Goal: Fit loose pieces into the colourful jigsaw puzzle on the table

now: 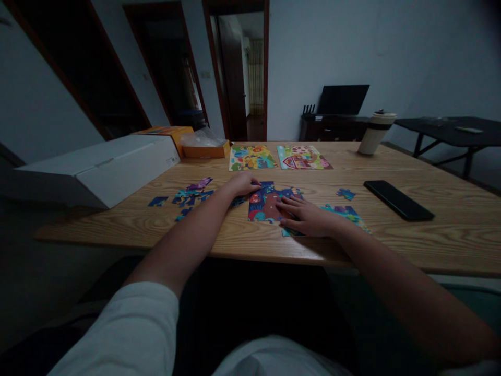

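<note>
A partly joined jigsaw puzzle with dark blue, red and brown parts lies flat in front of me. At its upper left edge, my left hand has its fingers bent together on a dark blue puzzle piece; the fingertips partly cover the contact. My right hand rests palm down over the puzzle's right side, fingers spread and touching it. Joined teal and purple pieces show beyond my right wrist. Loose puzzle pieces are heaped left of my left forearm, and a single blue piece lies to the right.
Two finished puzzles, one yellow-green and one pink, lie at the back. A white box and an orange box tray with clear plastic stand left. A black phone and a cup are right on the wooden table.
</note>
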The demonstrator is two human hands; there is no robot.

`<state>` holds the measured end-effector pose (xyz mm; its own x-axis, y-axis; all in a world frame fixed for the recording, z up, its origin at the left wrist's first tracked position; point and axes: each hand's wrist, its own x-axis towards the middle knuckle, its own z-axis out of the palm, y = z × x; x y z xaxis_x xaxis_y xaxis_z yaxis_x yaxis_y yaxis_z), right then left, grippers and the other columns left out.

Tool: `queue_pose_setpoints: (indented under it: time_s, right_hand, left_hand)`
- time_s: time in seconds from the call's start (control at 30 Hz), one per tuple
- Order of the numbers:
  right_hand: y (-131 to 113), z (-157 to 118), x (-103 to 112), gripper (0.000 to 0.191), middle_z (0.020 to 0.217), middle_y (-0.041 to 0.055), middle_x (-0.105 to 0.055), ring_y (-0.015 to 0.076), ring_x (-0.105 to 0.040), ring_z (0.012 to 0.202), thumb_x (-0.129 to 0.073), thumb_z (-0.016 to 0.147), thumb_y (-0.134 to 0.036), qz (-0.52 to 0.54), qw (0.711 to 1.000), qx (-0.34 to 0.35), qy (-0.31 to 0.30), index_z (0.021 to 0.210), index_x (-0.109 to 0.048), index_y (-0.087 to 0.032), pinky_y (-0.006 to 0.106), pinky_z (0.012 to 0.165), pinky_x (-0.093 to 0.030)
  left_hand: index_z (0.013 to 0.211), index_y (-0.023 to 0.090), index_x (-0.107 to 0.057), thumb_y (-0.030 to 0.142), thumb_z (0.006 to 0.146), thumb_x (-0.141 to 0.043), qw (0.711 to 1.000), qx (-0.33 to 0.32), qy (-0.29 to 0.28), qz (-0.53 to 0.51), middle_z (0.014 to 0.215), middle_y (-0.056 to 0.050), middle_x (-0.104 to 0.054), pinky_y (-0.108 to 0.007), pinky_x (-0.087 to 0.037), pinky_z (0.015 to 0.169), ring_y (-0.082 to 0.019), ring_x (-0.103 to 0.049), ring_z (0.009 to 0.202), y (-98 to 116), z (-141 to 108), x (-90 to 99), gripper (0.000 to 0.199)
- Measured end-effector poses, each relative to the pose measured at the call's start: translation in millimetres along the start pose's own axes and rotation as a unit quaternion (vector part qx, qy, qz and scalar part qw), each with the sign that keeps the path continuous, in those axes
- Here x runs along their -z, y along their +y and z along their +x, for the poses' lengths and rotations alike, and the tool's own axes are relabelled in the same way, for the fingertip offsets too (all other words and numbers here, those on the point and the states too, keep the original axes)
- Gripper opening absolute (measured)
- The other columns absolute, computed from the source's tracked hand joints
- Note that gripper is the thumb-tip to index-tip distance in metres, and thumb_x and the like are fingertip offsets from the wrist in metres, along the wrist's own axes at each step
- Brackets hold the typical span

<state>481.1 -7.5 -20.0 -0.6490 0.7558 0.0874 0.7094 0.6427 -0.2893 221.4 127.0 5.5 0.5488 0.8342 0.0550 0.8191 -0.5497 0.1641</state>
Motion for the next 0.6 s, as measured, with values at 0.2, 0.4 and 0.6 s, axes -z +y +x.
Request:
queue_pose_setpoints:
  time_s: [0.2, 0.4, 0.6]
  right_hand:
    - [-1, 0, 0, 0.077, 0.163, 0.0115, -0.027, 0.0369, -0.019, 0.151, -0.039, 0.096, -0.069, 0.001, 1.0, -0.01, -0.004, 0.157, -0.037, -0.023, 0.056, 0.121, -0.021]
    - [-10, -1, 10, 0.068, 0.157, 0.0127, -0.043, 0.033, -0.032, 0.148, -0.039, 0.098, -0.063, 0.018, 0.999, 0.001, 0.033, 0.151, -0.048, -0.021, 0.052, 0.12, -0.028]
    - [-12, -4, 23, 0.06, 0.15, 0.0136, -0.051, 0.0325, -0.044, 0.14, -0.043, 0.098, -0.056, 0.043, 0.985, -0.063, 0.156, 0.144, -0.055, -0.02, 0.051, 0.116, -0.036]
  left_hand:
    - [0.106, 0.026, -0.079, 0.039, 0.091, -0.057, 0.998, 0.033, -0.049, 0.032, 0.104, -0.007, -0.077, -0.032, -0.047, 0.089, -0.025, -0.067, 0.097, 19, -8, 12.4, 0.03]
    - [0.142, 0.019, -0.058, 0.032, 0.094, -0.054, 0.997, 0.072, -0.026, -0.003, 0.145, -0.008, -0.058, -0.026, -0.043, 0.1, -0.023, -0.059, 0.123, 5, -22, 55.2, 0.05]
    - [0.139, 0.021, -0.061, 0.044, 0.089, -0.061, 0.982, 0.147, -0.11, 0.054, 0.137, -0.008, -0.064, -0.026, -0.045, 0.097, -0.024, -0.063, 0.118, -24, -91, 96.1, 0.055]
